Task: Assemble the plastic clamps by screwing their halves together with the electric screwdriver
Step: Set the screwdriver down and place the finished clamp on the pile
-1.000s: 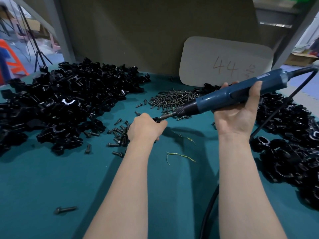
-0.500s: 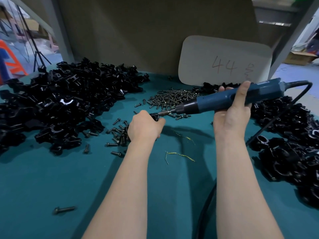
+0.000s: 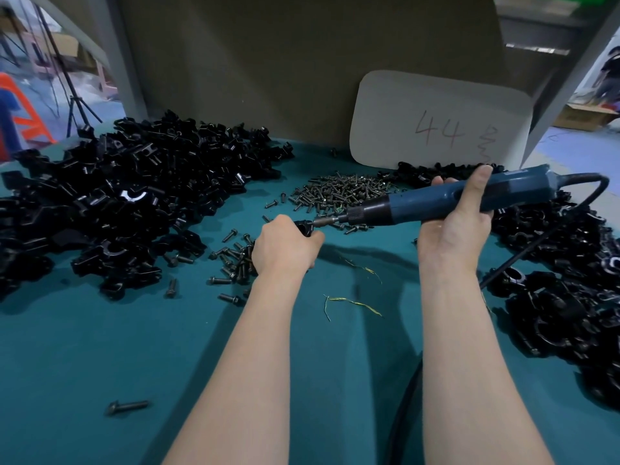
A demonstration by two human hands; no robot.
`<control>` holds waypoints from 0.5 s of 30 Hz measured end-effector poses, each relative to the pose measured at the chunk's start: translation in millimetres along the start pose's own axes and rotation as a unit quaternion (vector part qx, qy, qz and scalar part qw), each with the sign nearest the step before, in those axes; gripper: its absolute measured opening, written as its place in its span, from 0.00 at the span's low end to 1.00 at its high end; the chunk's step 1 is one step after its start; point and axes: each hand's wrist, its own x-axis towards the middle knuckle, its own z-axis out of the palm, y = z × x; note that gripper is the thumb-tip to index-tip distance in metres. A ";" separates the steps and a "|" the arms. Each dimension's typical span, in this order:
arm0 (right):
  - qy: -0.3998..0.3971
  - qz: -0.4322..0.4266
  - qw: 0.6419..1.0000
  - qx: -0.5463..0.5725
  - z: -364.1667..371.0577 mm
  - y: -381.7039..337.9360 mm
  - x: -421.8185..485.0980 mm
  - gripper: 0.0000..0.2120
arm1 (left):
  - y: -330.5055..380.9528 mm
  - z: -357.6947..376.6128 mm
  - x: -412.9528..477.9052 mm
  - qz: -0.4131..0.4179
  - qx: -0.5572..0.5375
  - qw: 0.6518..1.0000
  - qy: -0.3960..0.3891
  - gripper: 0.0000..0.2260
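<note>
From the head camera, the person is working over a teal table (image 3: pixel 100 347) with both forearms stretched out. The left hand (image 3: pixel 285 250) is closing in a tight fist round a small black clamp (image 3: pixel 306 227). Only a corner of the clamp is showing at the thumb side. The fingers are hiding the rest, so I cannot tell how its halves are sitting.

The right hand (image 3: pixel 456 226) is wrapping round the middle of the blue screwdriver (image 3: pixel 469 199), with one digit lying up across the body. It is holding the tool nearly level, pointing toward the left fist. The bit (image 3: pixel 327 222) is meeting the clamp right at that fist. A black cord (image 3: pixel 597 189) is arching out of the tool's rear end, beyond the right hand, and dropping away.

Just beyond the bit, a heap of screws (image 3: pixel 342 193) is lying on the table. More loose screws (image 3: pixel 235 260) are lying scattered just to the left of the left fist. Farther left, a large pile of black parts (image 3: pixel 117 203) is spreading wide. A second pile (image 3: pixel 570 280) is sitting to the right of the right hand, with the cord running over it.

Behind the screwdriver, a pale card (image 3: pixel 436 122) marked "44" is leaning on the back wall. A yellow thread (image 3: pixel 352 301) is lying between the forearms, nearer than the fists. A lone screw (image 3: pixel 127 406) is lying well off to the left of the left forearm.
</note>
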 end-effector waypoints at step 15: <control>0.038 0.133 0.926 -0.352 -25.6 -7.7 26.4 0.49 | -5.7 0.1 7.9 0.007 -0.256 0.966 0.033 0.05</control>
